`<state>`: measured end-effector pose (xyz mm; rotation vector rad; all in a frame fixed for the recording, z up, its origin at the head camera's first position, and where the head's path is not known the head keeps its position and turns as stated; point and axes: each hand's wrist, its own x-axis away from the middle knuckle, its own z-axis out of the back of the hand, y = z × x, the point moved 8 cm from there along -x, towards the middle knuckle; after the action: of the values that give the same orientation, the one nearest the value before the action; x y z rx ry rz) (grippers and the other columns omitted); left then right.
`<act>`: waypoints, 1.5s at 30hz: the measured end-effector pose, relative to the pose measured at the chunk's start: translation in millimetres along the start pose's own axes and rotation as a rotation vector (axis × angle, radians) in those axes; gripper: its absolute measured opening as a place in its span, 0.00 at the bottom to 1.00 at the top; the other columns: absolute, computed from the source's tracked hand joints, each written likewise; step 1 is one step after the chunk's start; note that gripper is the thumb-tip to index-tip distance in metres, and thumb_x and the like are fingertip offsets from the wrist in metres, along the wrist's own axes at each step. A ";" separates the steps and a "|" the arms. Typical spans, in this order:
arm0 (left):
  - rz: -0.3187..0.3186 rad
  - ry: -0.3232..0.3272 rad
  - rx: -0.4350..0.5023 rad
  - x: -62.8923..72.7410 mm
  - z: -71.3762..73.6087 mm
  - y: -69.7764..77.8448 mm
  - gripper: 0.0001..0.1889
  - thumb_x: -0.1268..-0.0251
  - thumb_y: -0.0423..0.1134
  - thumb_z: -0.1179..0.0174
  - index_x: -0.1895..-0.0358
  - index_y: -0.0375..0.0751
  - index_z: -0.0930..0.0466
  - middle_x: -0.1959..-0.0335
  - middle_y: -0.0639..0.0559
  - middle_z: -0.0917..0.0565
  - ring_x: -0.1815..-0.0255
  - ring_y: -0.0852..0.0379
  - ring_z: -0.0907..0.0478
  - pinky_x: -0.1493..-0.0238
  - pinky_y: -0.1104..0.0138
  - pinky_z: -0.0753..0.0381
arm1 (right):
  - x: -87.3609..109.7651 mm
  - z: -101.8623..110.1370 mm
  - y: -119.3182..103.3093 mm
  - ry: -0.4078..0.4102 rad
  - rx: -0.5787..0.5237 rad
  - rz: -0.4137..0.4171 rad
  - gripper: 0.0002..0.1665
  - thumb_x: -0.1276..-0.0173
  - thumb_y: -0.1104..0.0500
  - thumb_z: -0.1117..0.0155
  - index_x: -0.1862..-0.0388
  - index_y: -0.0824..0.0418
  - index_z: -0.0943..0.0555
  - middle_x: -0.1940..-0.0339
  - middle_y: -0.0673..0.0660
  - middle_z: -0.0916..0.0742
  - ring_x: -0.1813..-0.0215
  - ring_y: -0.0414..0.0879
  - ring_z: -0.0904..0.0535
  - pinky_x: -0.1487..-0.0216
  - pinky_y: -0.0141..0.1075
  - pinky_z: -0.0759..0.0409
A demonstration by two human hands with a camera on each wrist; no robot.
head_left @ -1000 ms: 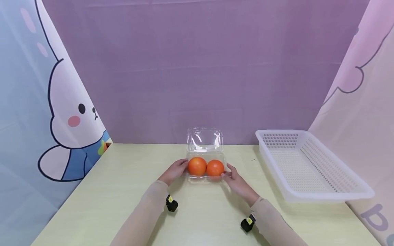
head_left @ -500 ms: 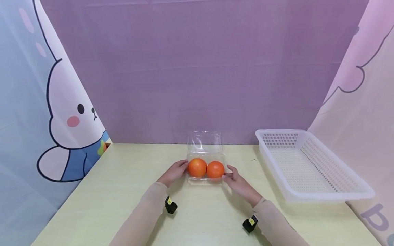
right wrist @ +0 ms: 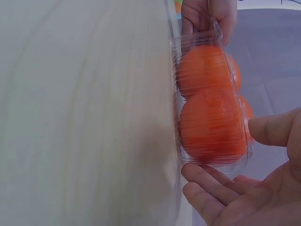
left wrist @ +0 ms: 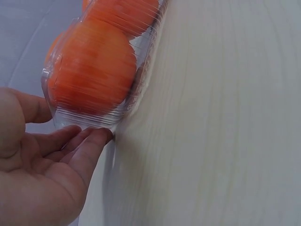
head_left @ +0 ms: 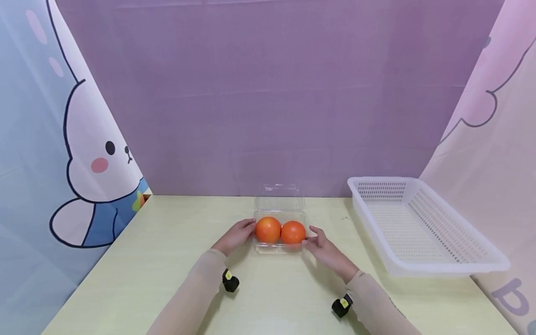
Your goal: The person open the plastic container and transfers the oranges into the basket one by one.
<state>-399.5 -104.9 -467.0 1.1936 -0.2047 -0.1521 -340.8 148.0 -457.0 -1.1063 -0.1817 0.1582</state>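
From my remote seat I see a clear container [head_left: 270,250] on a pale table [head_left: 272,302], two orange fruits [head_left: 268,230] side by side inside. Its see-through lid [head_left: 279,204] stands open at the back, faint against purple cloth [head_left: 276,93]. My left hand [head_left: 235,237] grips one end between thumb and fingers, the thumb tip hidden behind the rim. My right hand [head_left: 330,255] is spread wide at the other end, thumb against the rim; how firmly its fingertips touch I cannot tell. The frame cuts off both sleeves [head_left: 188,293]. A white basket [head_left: 448,267] sits at right
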 end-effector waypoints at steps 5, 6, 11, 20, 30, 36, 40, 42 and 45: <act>-0.009 -0.023 -0.002 3.0 -0.5 2.5 0.27 0.19 0.45 0.53 0.28 0.29 0.35 0.30 0.35 0.30 0.30 0.40 0.32 0.29 0.48 0.35 | 1.4 0.8 -1.8 -0.006 0.003 0.017 0.41 0.21 0.51 0.44 0.22 0.69 0.48 0.35 0.72 0.24 0.34 0.65 0.27 0.33 0.61 0.31; -0.012 -0.026 -0.003 3.6 -0.5 3.2 0.27 0.19 0.45 0.53 0.28 0.28 0.35 0.30 0.35 0.30 0.30 0.40 0.32 0.29 0.48 0.35 | 1.8 0.8 -2.5 -0.010 0.003 0.021 0.41 0.21 0.51 0.45 0.22 0.70 0.48 0.35 0.72 0.24 0.34 0.65 0.27 0.34 0.61 0.31; -0.002 -0.024 0.002 5.5 -0.2 4.5 0.27 0.20 0.46 0.51 0.28 0.29 0.34 0.30 0.35 0.30 0.30 0.40 0.32 0.29 0.47 0.35 | 3.0 1.6 -3.3 -0.008 -0.007 0.019 0.41 0.21 0.51 0.44 0.22 0.70 0.48 0.36 0.71 0.23 0.35 0.64 0.26 0.34 0.60 0.30; -0.007 -0.035 0.031 7.9 -0.4 5.8 0.27 0.20 0.44 0.51 0.28 0.28 0.35 0.30 0.35 0.30 0.31 0.41 0.30 0.30 0.49 0.33 | 5.1 2.0 -4.3 -0.010 0.000 0.021 0.41 0.22 0.52 0.43 0.22 0.70 0.48 0.37 0.70 0.22 0.36 0.63 0.25 0.35 0.60 0.29; -0.017 -0.043 0.063 9.4 -0.5 6.2 0.27 0.20 0.42 0.50 0.29 0.25 0.35 0.31 0.32 0.30 0.32 0.39 0.30 0.31 0.48 0.32 | 6.7 2.3 -5.2 -0.013 0.009 0.024 0.41 0.22 0.52 0.43 0.23 0.71 0.48 0.38 0.70 0.22 0.37 0.62 0.25 0.36 0.59 0.28; -0.016 -0.057 0.060 12.0 0.5 7.5 0.26 0.20 0.41 0.51 0.30 0.23 0.36 0.31 0.32 0.30 0.33 0.39 0.29 0.31 0.49 0.31 | 7.7 2.4 -6.0 -0.017 0.022 0.028 0.41 0.22 0.52 0.43 0.23 0.71 0.48 0.38 0.69 0.21 0.38 0.62 0.24 0.36 0.59 0.28; -0.012 -0.073 0.066 12.3 0.9 7.4 0.28 0.20 0.42 0.51 0.29 0.23 0.37 0.31 0.32 0.30 0.33 0.40 0.28 0.31 0.49 0.31 | 7.8 2.8 -4.8 -0.015 0.026 0.020 0.41 0.22 0.51 0.43 0.22 0.69 0.48 0.37 0.69 0.21 0.37 0.61 0.24 0.35 0.59 0.29; -0.016 -0.083 0.080 11.9 0.8 6.9 0.28 0.21 0.41 0.51 0.29 0.22 0.37 0.32 0.32 0.29 0.34 0.40 0.28 0.31 0.50 0.32 | 8.0 2.8 -4.9 -0.015 0.026 0.019 0.41 0.22 0.52 0.43 0.22 0.70 0.48 0.37 0.69 0.21 0.37 0.61 0.25 0.35 0.59 0.29; -0.023 -0.094 0.100 11.1 0.8 5.9 0.28 0.21 0.41 0.52 0.29 0.22 0.38 0.33 0.31 0.28 0.34 0.40 0.28 0.31 0.50 0.32 | 7.8 2.4 -5.9 -0.016 0.024 0.025 0.41 0.22 0.52 0.43 0.22 0.70 0.48 0.38 0.69 0.21 0.37 0.61 0.24 0.35 0.59 0.28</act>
<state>-388.9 -106.0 -460.3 1.2894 -0.2838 -0.2204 -333.6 149.1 -450.1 -1.0843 -0.1798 0.1912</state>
